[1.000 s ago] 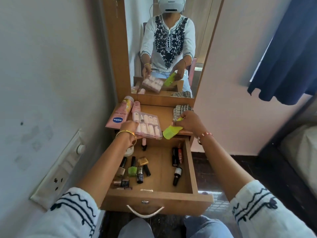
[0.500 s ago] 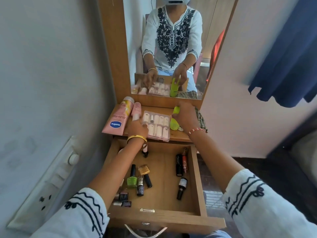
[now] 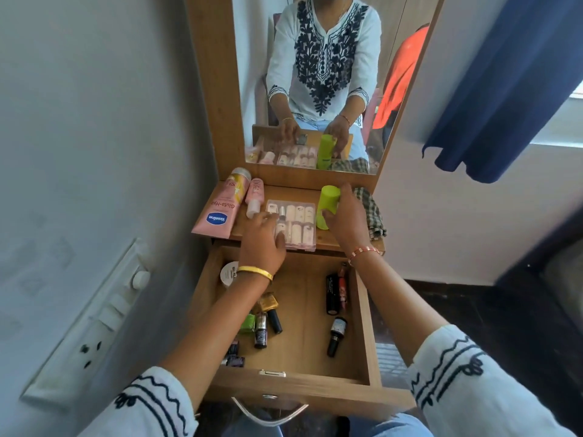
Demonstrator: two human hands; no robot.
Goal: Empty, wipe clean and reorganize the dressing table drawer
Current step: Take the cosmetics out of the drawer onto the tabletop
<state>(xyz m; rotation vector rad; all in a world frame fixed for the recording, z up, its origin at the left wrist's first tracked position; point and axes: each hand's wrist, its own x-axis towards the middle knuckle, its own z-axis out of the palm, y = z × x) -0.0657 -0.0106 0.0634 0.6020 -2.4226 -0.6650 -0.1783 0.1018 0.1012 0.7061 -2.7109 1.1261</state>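
Two pink items are lying left of the left-hand fingers [image 3: 270,219]: one large pink tube [image 3: 220,206], one small pink bottle [image 3: 254,197]. One clear nail-tip box [image 3: 298,223] is sitting under those fingers. One green tube [image 3: 328,205] is standing against the right-hand fingers [image 3: 342,200]. One checked cloth [image 3: 370,212] is lying just right. One white jar [image 3: 228,274] is sitting below. Drawer bottles partly hidden; count uncertain.

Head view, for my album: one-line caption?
Right hand stands green tube on shelf; left hand rests on clear box.
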